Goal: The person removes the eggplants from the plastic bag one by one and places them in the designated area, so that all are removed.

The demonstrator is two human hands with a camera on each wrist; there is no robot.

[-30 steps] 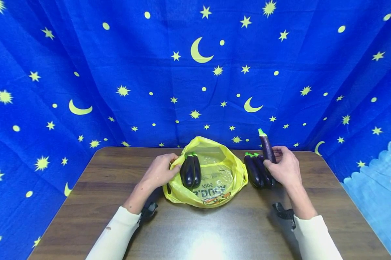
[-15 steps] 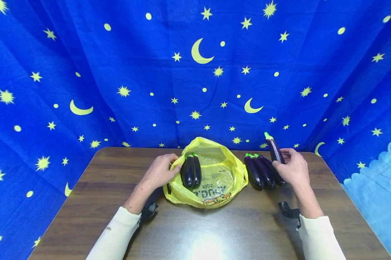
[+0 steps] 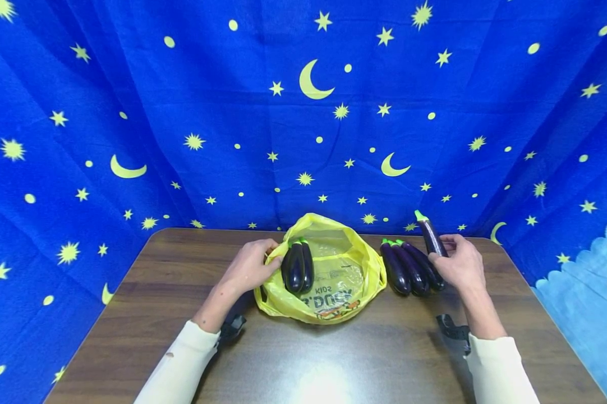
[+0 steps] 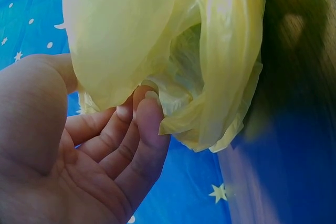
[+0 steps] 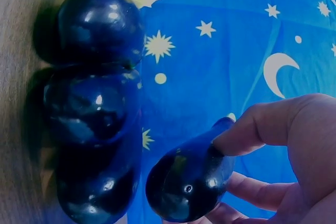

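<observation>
A yellow plastic bag (image 3: 369, 278) lies on its base with its mouth wide, two dark eggplants (image 3: 294, 268) inside at its left. My left hand (image 3: 249, 266) pinches the bag's left rim; in the left wrist view the thumb is partly hidden behind the plastic. Three glossy eggplants (image 3: 408, 268) with green stems lie side by side on the table, right of the bag. My right hand (image 3: 461, 262) grips another eggplant (image 3: 431, 235) between thumb and fingers, tilted stem-up, just right of those three. The right wrist view shows this held eggplant (image 5: 184, 182) apart from the row.
The brown wooden table (image 3: 303, 359) has a bright light reflection near its front. A blue curtain (image 3: 222, 101) with yellow stars and moons rises behind the table's back edge. Light-blue cloth (image 3: 586, 297) hangs at the right side.
My right hand has moved right with the held eggplant, which now stands beyond the row, so more of the third lying eggplant shows. The left hand and the bag have stayed put.
</observation>
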